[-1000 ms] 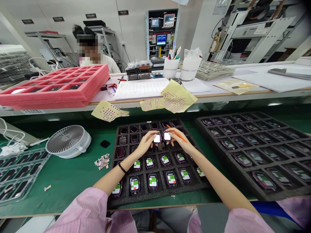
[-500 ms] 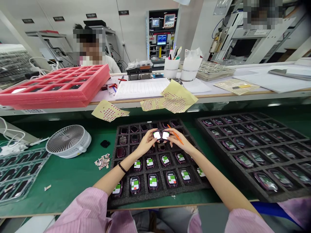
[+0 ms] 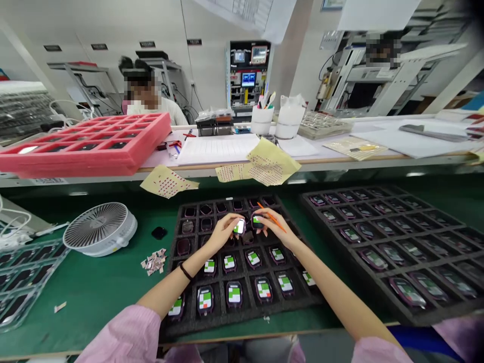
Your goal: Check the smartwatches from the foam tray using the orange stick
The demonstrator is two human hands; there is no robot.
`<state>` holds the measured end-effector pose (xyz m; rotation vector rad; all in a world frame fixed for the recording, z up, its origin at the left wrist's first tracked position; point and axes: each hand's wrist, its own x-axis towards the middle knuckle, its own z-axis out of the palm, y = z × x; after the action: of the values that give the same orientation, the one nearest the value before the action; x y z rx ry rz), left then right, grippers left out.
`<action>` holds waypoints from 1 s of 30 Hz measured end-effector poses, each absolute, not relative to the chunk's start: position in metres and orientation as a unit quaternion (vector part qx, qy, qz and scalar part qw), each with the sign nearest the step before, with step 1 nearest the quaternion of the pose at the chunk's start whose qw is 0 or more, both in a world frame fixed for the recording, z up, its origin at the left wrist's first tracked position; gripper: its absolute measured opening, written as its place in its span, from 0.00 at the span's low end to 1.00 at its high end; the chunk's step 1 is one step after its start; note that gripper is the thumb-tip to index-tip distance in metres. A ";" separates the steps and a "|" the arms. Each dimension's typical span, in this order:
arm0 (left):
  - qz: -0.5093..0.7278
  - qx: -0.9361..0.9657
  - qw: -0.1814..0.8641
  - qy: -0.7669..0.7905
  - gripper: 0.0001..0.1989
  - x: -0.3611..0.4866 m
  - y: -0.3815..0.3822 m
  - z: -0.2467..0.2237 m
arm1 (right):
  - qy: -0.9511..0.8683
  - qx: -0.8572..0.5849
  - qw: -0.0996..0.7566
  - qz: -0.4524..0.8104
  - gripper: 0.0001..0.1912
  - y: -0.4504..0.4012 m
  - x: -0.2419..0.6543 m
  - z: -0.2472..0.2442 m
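Note:
Above the middle of a black foam tray [image 3: 242, 322], my left hand [image 3: 225, 231] is closed on a smartwatch [image 3: 239, 227] with a lit white and green screen. Just beside it, my right hand [image 3: 278, 227] grips a second smartwatch [image 3: 257, 221], its screen partly lit. An orange stick [image 3: 273, 218], perhaps a pen, also lies in my right hand, slanting across the fingers. In the tray's near rows sit several watches with green and white screens, such as one watch [image 3: 234, 292]. Watches in the far rows have dark screens.
To the right lies another foam tray [image 3: 363, 257] of watches. A white fan [image 3: 100, 229], small paper scraps [image 3: 154, 262] and a clear tray [image 3: 28, 282] are on the left. Behind runs a shelf with a pink foam tray [image 3: 147, 146] and dotted yellow sheets [image 3: 274, 164]. A person [image 3: 166, 108] sits beyond.
The two watches have moved slightly apart, and the right one has tilted, its screen now mostly dark instead of white. My view has shifted, with a hanging paper now at the top.

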<state>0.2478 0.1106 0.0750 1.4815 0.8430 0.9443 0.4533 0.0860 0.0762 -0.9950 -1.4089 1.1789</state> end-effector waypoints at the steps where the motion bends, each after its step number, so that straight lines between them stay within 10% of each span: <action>1: 0.399 0.628 0.563 0.361 0.19 0.248 0.110 0.076 | -0.580 -0.415 0.502 0.490 0.15 0.085 0.453 0.076; 30: 0.390 0.607 0.594 0.355 0.21 0.251 0.110 0.074 | -0.596 -0.384 0.481 0.516 0.18 0.086 0.453 0.069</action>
<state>0.2507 0.1100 0.0744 1.4108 0.8256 0.9071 0.4527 0.0857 0.0694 -0.9355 -1.4534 1.2581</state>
